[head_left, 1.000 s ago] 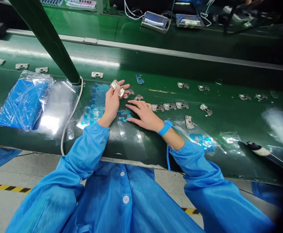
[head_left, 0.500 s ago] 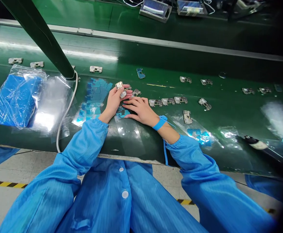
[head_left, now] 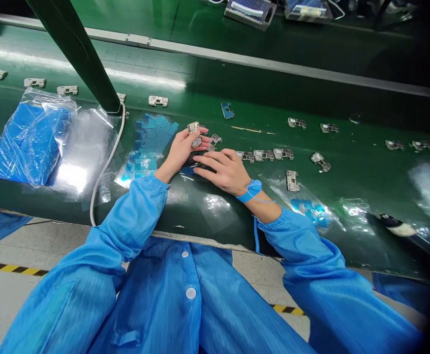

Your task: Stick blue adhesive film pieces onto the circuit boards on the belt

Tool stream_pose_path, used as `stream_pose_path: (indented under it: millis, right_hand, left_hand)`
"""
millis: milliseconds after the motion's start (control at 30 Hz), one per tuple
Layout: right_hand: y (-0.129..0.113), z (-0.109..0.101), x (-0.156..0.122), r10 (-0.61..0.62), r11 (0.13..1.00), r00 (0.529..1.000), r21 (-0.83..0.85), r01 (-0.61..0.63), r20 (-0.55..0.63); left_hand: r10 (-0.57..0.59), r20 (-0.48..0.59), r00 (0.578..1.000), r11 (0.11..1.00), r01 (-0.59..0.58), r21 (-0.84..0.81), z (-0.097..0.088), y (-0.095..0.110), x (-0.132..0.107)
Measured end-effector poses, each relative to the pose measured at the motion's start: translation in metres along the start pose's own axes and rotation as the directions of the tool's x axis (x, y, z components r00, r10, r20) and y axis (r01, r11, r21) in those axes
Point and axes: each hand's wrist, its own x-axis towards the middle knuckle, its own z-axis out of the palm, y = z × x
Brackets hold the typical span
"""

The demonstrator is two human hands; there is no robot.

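Note:
My left hand (head_left: 181,151) pinches small metal circuit-board parts (head_left: 193,128) between its fingertips, and a second metal piece (head_left: 197,142) shows beside them. My right hand (head_left: 224,170) lies flat and open on the green belt (head_left: 215,118), its fingertips over a blue film piece (head_left: 191,170) that is partly hidden. Close to its fingers runs a row of similar metal boards (head_left: 264,155). A sheet of blue film strips (head_left: 148,147) lies left of my left wrist. A blue strap (head_left: 250,191) circles my right wrist.
A dark green post (head_left: 78,59) and a white cable (head_left: 106,167) stand at the left, beside a plastic bag of blue film (head_left: 28,142). Further metal boards are spaced along the belt. A raised rail (head_left: 237,61) lies behind it, with devices on the far bench.
The view has shifted slightly. My right hand has slid over the blue film piece, covering more of it, and my left hand still grips the metal parts.

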Motion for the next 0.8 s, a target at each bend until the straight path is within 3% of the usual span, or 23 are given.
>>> stream_pose_path:
  millis: [67, 133, 200, 267, 367, 400, 433, 500, 600, 700, 800]
  right_hand:
    - [-0.011, -0.007, -0.009, -0.061, 0.997, 0.996, 0.037, 0.064, -0.071]
    - [-0.02, -0.012, -0.017, -0.083, 0.991, 0.971, 0.084, 0.104, -0.224]
    - [-0.027, -0.014, -0.021, 0.05, 0.979, 0.912, 0.199, 0.035, -0.407]
    - [-0.029, -0.013, -0.02, 0.349, 0.9, 0.786, 0.416, -0.13, -0.511]
    - [-0.024, -0.006, -0.017, 0.739, 0.621, 0.51, 0.737, -0.265, -0.44]
    - [-0.021, -0.004, -0.016, 0.798, 0.541, 0.459, 0.799, -0.263, -0.39]
    - [-0.019, -0.003, -0.016, 0.829, 0.485, 0.438, 0.837, -0.253, -0.348]
    - [-0.014, -0.003, -0.018, 0.835, 0.443, 0.464, 0.862, -0.247, -0.296]
    - [-0.011, -0.011, -0.023, 0.787, 0.481, 0.554, 0.832, -0.276, -0.271]
    - [-0.01, -0.023, -0.027, 0.708, 0.607, 0.63, 0.731, -0.313, -0.318]
    - [-0.008, -0.034, -0.029, 0.596, 0.774, 0.693, 0.519, -0.362, -0.406]
  left_hand:
    - [0.012, 0.023, 1.0, 1.0, -0.012, -0.007, -0.001, -0.001, 0.0]
    - [0.033, 0.043, 0.999, 0.999, -0.032, -0.024, -0.003, 0.0, 0.0]
    - [0.043, 0.067, 0.997, 0.998, -0.041, -0.038, -0.005, 0.003, -0.002]
    - [0.028, 0.111, 0.993, 0.999, -0.024, -0.038, -0.003, 0.007, -0.007]
    - [-0.012, 0.242, 0.97, 1.0, 0.015, -0.009, 0.008, 0.012, -0.019]
    - [-0.012, 0.282, 0.959, 1.0, 0.011, 0.004, 0.013, 0.012, -0.024]
    - [-0.001, 0.307, 0.952, 1.0, -0.006, 0.023, 0.019, 0.011, -0.029]
    - [0.043, 0.299, 0.953, 0.995, -0.069, 0.078, 0.028, 0.01, -0.038]
    - [0.106, 0.231, 0.967, 0.973, -0.148, 0.174, 0.035, 0.008, -0.045]
    - [0.107, 0.195, 0.975, 0.957, -0.154, 0.245, 0.034, 0.01, -0.045]
    - [0.081, 0.164, 0.983, 0.948, -0.126, 0.291, 0.033, 0.013, -0.044]
